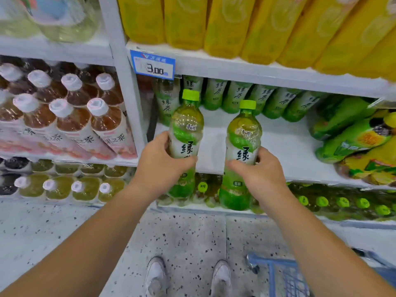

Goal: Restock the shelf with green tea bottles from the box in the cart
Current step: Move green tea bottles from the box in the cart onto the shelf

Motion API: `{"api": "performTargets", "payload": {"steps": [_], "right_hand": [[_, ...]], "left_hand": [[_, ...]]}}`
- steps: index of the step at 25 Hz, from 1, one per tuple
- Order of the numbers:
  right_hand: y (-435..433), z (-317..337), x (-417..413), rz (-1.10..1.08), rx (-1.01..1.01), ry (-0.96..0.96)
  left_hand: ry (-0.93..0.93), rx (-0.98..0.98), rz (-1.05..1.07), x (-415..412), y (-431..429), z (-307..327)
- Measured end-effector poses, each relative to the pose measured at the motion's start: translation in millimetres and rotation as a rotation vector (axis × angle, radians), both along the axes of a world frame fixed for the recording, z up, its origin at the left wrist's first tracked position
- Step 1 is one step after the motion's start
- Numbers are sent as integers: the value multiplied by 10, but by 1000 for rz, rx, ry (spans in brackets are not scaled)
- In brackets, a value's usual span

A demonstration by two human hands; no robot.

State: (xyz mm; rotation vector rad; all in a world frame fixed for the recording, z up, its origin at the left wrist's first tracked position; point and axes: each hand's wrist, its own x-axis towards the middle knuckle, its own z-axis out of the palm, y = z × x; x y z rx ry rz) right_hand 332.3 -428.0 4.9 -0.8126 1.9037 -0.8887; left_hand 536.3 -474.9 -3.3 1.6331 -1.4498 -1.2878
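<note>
At the far left, in the neighbouring bay, pink-capped tea bottles point(70, 116) stand packed in rows. A blue price tag point(152, 64) hangs on the shelf edge above the working bay.

The left hand point(159, 161) is wrapped around the middle of the left green tea bottle point(186, 125), with the fingers curled over the white band of its label. The bottle is upright, held in front of the white shelf point(282, 146) at its left end. It has a lime-green screw cap, a clear shoulder showing yellow-green tea, and a wrap label that is green at the top, white with large dark characters across the middle, and green again at the base.

Just to its right and not touching it, the right green tea bottle point(243, 133) looks the same and is also upright. The right hand point(260, 171) grasps it around the label's white band.

Behind both, a row of green tea bottles point(235, 96) stands at the back of the shelf, with bare white board in front of it. Yellow bottles point(235, 24) fill the shelf above. At the lower right, a corner of the blue cart point(276, 273) sits on the speckled floor point(188, 236).
</note>
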Motion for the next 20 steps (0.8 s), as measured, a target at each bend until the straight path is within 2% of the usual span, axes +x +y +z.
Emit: {"api": "performTargets", "payload": {"steps": [7,14,20], "right_hand": [[-482,-510,-221,69,-144,83],[-754,-708,-177,133,-348,136],[-746,-817,-202,181,-382,109]], "left_hand": [[-110,-186,-4,-161,-483,-474],[-46,-344,4,-294,-766,-672],[75,-355,-3,-230,-667,-808]]}}
